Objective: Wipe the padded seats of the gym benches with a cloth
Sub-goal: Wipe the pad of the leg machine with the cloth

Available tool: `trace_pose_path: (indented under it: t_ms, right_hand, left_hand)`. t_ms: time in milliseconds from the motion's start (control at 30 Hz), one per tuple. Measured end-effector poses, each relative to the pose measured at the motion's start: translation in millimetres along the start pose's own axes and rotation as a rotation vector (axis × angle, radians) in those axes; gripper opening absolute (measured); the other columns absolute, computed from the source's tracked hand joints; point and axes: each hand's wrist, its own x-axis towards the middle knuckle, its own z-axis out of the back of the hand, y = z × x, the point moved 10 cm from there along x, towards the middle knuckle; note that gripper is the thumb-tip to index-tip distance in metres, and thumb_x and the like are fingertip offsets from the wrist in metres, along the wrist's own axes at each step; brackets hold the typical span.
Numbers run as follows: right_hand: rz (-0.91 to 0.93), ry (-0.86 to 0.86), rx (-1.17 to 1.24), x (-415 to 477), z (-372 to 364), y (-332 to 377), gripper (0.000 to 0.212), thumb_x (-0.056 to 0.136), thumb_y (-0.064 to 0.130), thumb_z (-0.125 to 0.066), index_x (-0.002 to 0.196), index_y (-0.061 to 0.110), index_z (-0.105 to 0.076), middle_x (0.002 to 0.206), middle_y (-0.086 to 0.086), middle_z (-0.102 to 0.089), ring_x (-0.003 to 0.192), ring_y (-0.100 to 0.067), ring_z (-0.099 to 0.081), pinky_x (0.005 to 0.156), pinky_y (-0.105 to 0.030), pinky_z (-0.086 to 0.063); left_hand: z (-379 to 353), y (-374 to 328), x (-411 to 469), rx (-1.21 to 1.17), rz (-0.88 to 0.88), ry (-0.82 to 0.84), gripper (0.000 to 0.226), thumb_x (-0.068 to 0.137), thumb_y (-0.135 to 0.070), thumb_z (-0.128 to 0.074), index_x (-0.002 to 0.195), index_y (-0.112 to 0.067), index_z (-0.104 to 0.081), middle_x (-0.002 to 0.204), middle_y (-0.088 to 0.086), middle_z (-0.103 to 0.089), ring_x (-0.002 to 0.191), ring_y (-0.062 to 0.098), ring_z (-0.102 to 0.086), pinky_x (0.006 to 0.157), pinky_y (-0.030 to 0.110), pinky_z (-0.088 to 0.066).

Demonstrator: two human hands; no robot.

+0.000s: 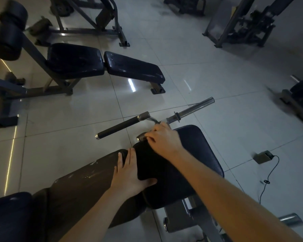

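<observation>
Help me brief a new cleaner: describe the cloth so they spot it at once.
Find the nearest bench, the one under both hands, with a worn brown pad beside a dark blue seat pad. The cloth lies across where the two pads meet, between the left hand and the right hand. It is matte black and limp, unlike the firm pads beneath it.

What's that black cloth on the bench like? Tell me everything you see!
The black cloth looks soft and thick, like a small plain towel with rounded corners. It lies flat, stretched lengthwise on the dark blue seat pad, right beside the worn brown pad. The left hand presses on its left edge with straight fingers, thumb along the near edge. The right hand covers its far end, next to a metal handle. Blur hides whether that hand grips the cloth.
</observation>
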Motion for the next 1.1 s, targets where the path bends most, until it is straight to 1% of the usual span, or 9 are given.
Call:
trace_pose_path:
  t_ms: [167,333,467,667,733,833,900,933,1100]
  right_hand:
    - [-0.317,-0.116,-0.089,-17,44,-105,0.024,0.101,0.032,-0.049,0.115,0.027,-0.068,0.103,-0.001,-0.059,0.104,-0.018,-0.049,0.077,-0.035,-0.053]
    - [-0.452,-0.219,-0.090,-18,43,-103,0.024,0.099,0.030,-0.053,0.107,0.019,-0.072,0.097,-0.004,-0.062,0.099,-0.022,-0.051,0.069,-0.032,-0.051]
    - [-0.284,-0.119,-0.014,1,14,-39,0.020,0.097,0.037,-0.057,0.102,0.022,-0.070,0.093,0.000,-0.060,0.098,-0.017,-0.054,0.077,-0.027,-0.053]
    - [-0.049,0.046,0.025,8,-12,33,0.021,0.098,0.033,-0.054,0.106,0.021,-0.069,0.103,-0.004,-0.060,0.102,-0.019,-0.053,0.084,-0.035,-0.053]
    - [-0.065,0.099,0.173,7,-7,26,0.019,0.097,0.030,-0.058,0.110,0.023,-0.069,0.104,0.000,-0.065,0.097,-0.014,-0.059,0.085,-0.030,-0.054]
    - [-0.349,0.109,0.721,-6,8,-16,0.021,0.095,0.027,-0.062,0.116,0.024,-0.066,0.100,0.005,-0.068,0.083,-0.006,-0.064,0.069,-0.016,-0.051]
    - [-0.535,0.081,1.062,-21,17,-44,0.016,0.094,0.026,-0.064,0.110,0.027,-0.066,0.094,0.004,-0.065,0.080,-0.008,-0.062,0.064,-0.018,-0.048]
    - [-0.570,0.080,1.097,-28,20,-55,0.012,0.093,0.027,-0.065,0.105,0.030,-0.065,0.093,0.005,-0.065,0.081,-0.008,-0.061,0.064,-0.019,-0.047]
    - [-0.485,0.039,0.575,-42,21,-96,0.008,0.093,0.040,-0.061,0.100,0.037,-0.063,0.088,0.014,-0.065,0.081,-0.005,-0.063,0.072,-0.024,-0.054]
  left_hand:
    - [-1,0,-2,0.038,0.019,0.023,0.129,0.074,-0.071,-0.065,0.151,-0.021,0.025,0.160,-0.006,0.026,0.144,0.027,0.029,0.120,0.053,0.000]
    - [-5,-4,-1,0.048,0.027,0.065,0.129,0.076,-0.068,-0.065,0.150,-0.018,0.028,0.159,-0.004,0.029,0.143,0.029,0.031,0.118,0.052,0.005]
    - [-4,-2,1,0.043,0.039,0.089,0.133,0.074,-0.068,-0.068,0.149,-0.018,0.029,0.158,-0.003,0.031,0.142,0.029,0.033,0.117,0.053,0.008]
    - [-4,-4,-1,0.032,0.034,0.075,0.131,0.076,-0.066,-0.067,0.148,-0.020,0.032,0.158,-0.003,0.031,0.142,0.031,0.032,0.117,0.055,0.007]
    - [-3,-4,-1,0.036,0.027,0.071,0.129,0.077,-0.064,-0.067,0.148,-0.020,0.032,0.158,-0.002,0.031,0.142,0.031,0.031,0.117,0.055,0.007]
    - [-6,-6,-1,0.020,0.019,0.100,0.128,0.078,-0.062,-0.068,0.150,-0.020,0.029,0.158,-0.003,0.032,0.142,0.029,0.033,0.117,0.054,0.008]
    - [-8,-6,-1,0.018,0.022,0.120,0.129,0.077,-0.064,-0.067,0.149,-0.019,0.030,0.157,-0.003,0.034,0.141,0.029,0.034,0.117,0.053,0.009]
    - [-8,-5,-1,0.024,0.025,0.125,0.129,0.078,-0.065,-0.066,0.148,-0.018,0.031,0.156,-0.003,0.034,0.141,0.029,0.034,0.117,0.053,0.009]
    - [-9,-4,-2,0.022,0.031,0.135,0.126,0.081,-0.063,-0.064,0.148,-0.018,0.032,0.156,-0.003,0.035,0.141,0.028,0.036,0.117,0.052,0.010]
